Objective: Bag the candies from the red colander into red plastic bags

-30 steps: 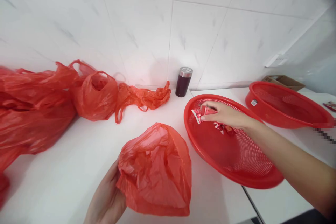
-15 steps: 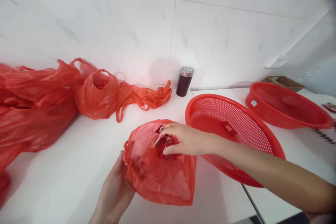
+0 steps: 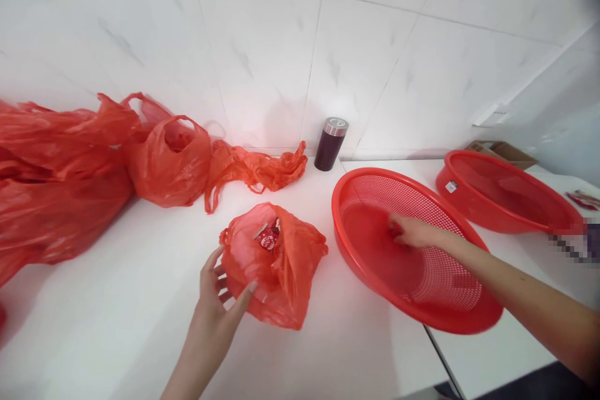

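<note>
A red plastic bag stands with its mouth open on the white table, and small red printed packets show inside. My left hand is beside the bag with its fingers spread, the thumb lying over the near edge. Inside the red perforated basket, my right hand has its fingers closed on a small red packet near the bottom. The packet is partly hidden by the fingers and blurred.
Filled red plastic bags crowd the left, beside crumpled red bags. Near the wall stands a dark tumbler. A red basin and a cardboard box are at the right.
My right hand has moved right, out of the bag and into the basket, closing on the packet there. My left hand's fingers have spread, and the bag's right side has folded inward.
</note>
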The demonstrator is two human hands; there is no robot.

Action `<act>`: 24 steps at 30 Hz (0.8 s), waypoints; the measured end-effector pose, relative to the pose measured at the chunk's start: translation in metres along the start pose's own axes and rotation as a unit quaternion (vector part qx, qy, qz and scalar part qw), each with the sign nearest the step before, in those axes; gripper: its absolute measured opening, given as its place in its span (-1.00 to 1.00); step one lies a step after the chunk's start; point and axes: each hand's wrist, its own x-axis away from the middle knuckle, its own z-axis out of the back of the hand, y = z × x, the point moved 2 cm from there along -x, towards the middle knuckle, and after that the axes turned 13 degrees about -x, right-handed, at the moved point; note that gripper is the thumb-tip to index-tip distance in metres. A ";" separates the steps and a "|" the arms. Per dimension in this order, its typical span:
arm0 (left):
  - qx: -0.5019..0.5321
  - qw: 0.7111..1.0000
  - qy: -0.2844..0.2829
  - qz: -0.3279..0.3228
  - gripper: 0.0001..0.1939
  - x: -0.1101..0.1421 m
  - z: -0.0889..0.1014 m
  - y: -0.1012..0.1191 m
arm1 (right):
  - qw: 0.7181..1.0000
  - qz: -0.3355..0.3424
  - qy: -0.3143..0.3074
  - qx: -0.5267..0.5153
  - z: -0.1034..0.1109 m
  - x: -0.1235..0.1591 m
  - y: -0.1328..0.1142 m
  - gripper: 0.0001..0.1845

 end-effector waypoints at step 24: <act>0.258 0.965 -0.012 0.051 -0.82 -0.029 0.057 -0.012 | 0.919 0.351 -0.135 0.121 -0.085 0.034 -0.238 -0.71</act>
